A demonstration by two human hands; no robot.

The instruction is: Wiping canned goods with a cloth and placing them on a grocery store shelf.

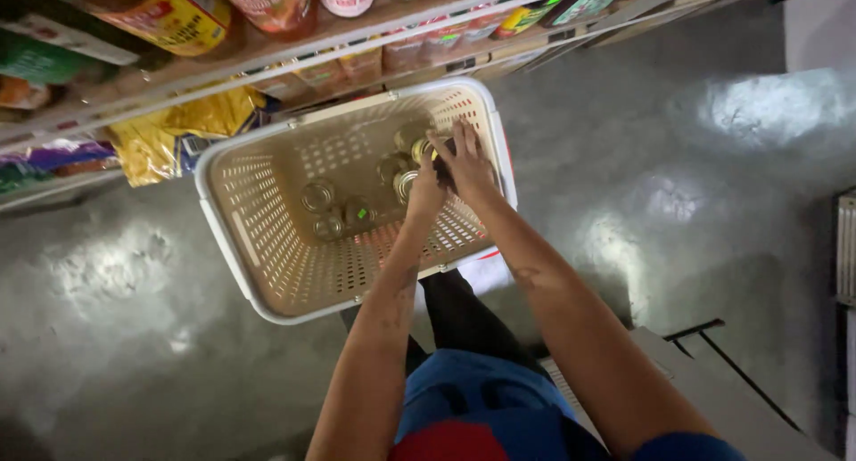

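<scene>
Spreading under everything, a grey polished floor [695, 185] is seen, with light patches reflected on it. Beyond the hands, wooden shelves [267, 55] are stocked with bottles and jars above and yellow packets [183, 131] lower down. Below the shelves, a cream perforated plastic basket [267, 247] with a white rim is set on the floor, directly under both hands. Several cans [318, 195] are stood upright on its bottom, their round metal lids turned up; most are grouped left of the hands, well apart from the basket's near wall. The right hand [465, 162] is lowered into the far right corner of the basket, its fingers curled around a dark object whose kind cannot be told. The left hand [424, 193] is pressed just beside it, touching it, and is closed over a can [406, 185] whose lid is partly shown at its left edge.
</scene>
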